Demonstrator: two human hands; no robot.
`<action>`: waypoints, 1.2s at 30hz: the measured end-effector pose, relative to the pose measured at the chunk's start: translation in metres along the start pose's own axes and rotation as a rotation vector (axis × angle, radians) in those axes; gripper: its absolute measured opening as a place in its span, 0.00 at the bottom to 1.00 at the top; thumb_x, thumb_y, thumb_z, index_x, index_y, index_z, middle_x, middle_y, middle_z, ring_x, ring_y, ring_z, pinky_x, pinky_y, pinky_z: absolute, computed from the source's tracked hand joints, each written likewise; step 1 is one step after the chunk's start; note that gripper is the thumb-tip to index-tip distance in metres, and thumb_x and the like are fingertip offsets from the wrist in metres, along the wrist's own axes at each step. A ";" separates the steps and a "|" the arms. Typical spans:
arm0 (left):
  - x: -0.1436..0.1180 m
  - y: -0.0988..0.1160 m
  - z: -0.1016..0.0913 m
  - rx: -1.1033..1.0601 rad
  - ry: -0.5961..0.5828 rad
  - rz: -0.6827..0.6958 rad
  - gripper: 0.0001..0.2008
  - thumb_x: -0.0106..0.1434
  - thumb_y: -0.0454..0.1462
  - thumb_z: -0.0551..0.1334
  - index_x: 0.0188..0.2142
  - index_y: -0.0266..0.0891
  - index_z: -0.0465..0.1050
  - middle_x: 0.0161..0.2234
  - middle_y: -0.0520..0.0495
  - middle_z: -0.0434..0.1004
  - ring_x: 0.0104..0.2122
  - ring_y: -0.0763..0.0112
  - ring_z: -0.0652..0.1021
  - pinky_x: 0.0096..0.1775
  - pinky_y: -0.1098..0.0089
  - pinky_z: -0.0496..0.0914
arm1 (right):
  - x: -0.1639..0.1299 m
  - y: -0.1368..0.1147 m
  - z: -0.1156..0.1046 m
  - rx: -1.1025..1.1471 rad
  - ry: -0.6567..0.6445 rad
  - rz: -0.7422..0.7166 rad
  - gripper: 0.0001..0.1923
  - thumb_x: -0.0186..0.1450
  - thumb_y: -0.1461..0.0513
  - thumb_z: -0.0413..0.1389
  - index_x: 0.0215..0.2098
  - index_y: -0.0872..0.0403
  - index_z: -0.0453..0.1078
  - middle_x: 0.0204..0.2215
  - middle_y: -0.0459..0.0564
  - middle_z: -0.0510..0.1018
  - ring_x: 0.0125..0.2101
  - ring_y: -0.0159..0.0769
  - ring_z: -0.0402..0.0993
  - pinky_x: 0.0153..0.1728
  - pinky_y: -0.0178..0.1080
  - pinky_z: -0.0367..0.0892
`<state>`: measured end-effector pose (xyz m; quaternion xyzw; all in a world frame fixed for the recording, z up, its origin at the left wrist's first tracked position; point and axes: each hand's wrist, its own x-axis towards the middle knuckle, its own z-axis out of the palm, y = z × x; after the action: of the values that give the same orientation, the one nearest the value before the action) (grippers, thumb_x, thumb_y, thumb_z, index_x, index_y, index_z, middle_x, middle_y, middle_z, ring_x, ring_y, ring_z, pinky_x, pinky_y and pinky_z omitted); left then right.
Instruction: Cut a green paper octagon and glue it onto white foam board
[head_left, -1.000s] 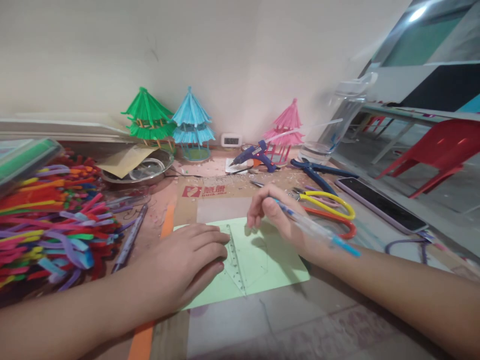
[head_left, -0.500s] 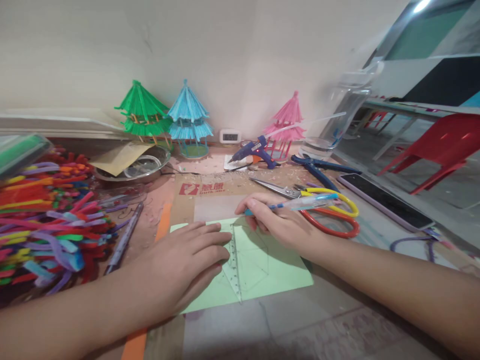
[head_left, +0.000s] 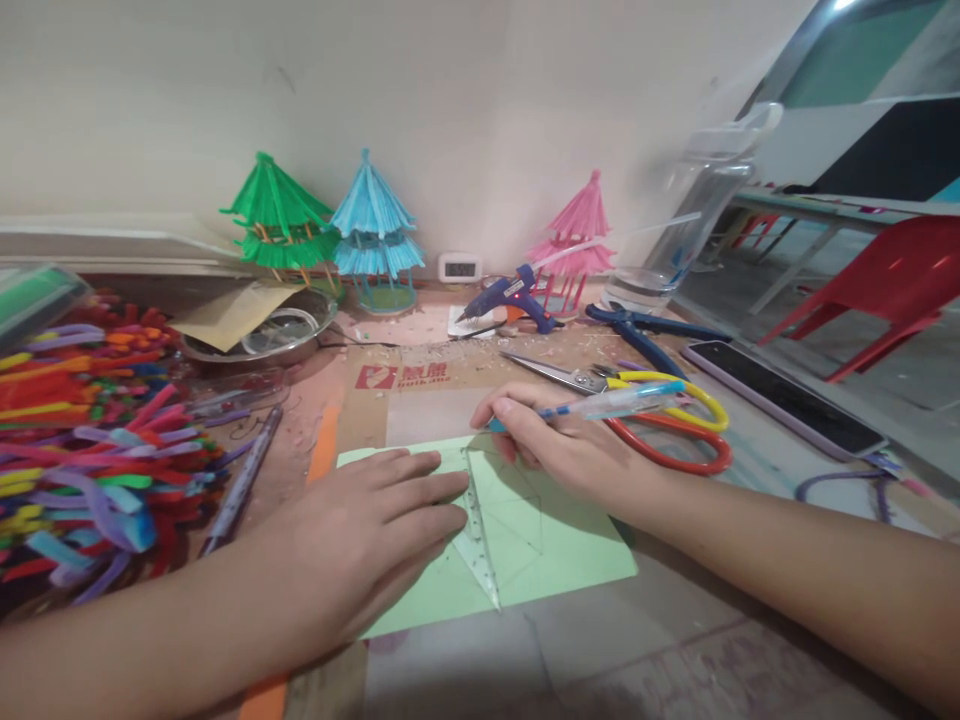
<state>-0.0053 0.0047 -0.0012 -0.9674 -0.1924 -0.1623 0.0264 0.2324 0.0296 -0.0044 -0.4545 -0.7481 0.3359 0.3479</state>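
A light green sheet of paper (head_left: 577,555) lies in front of me, with thin pencil-like lines of a geometric figure drawn on its right half. My left hand (head_left: 390,520) rests flat with fingers stretched out, pressing a clear triangular ruler (head_left: 480,545) onto the sheet; part of the ruler is under the fingers. My right hand (head_left: 544,435) grips a blue-and-clear pen (head_left: 611,402) near its tip, at the ruler's upper end. The pen's point is hidden by the fingers. Just behind this hand lie scissors (head_left: 667,430) with red and yellow handles.
Pipe cleaners (head_left: 97,450) are heaped at left beside another pen (head_left: 244,480). Behind stand green (head_left: 281,210), blue (head_left: 375,220) and pink (head_left: 577,230) pavilion models, a glue gun (head_left: 510,295) and a metal dish (head_left: 300,335). Pliers (head_left: 645,330), a phone (head_left: 784,398) and a clear jug (head_left: 675,230) are at right.
The ruler's lower tip has swung slightly to the right on the paper, and my left fingers have shifted a little with it. My right hand holds the pen in nearly the same spot.
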 end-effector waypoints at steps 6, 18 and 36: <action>-0.001 0.001 0.001 -0.013 0.000 -0.031 0.17 0.73 0.34 0.50 0.48 0.41 0.78 0.52 0.45 0.80 0.53 0.59 0.78 0.55 0.55 0.74 | 0.000 -0.001 0.001 -0.037 0.009 -0.011 0.15 0.70 0.58 0.44 0.34 0.52 0.70 0.20 0.42 0.68 0.22 0.31 0.64 0.24 0.34 0.57; 0.007 0.001 -0.009 0.065 -0.066 0.081 0.20 0.70 0.30 0.48 0.51 0.37 0.76 0.52 0.43 0.80 0.49 0.57 0.79 0.52 0.58 0.75 | 0.001 0.001 0.000 -0.051 -0.007 -0.051 0.16 0.69 0.56 0.43 0.34 0.52 0.70 0.21 0.42 0.68 0.23 0.32 0.64 0.26 0.35 0.57; 0.005 0.002 -0.006 0.090 -0.039 0.040 0.19 0.75 0.36 0.48 0.51 0.38 0.78 0.52 0.44 0.80 0.50 0.56 0.80 0.51 0.53 0.76 | 0.000 -0.002 -0.002 -0.053 -0.042 0.003 0.16 0.70 0.56 0.43 0.35 0.53 0.70 0.21 0.42 0.68 0.23 0.32 0.65 0.25 0.35 0.58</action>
<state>-0.0015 0.0037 0.0060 -0.9719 -0.1806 -0.1340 0.0693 0.2328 0.0289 -0.0018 -0.4574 -0.7632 0.3258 0.3196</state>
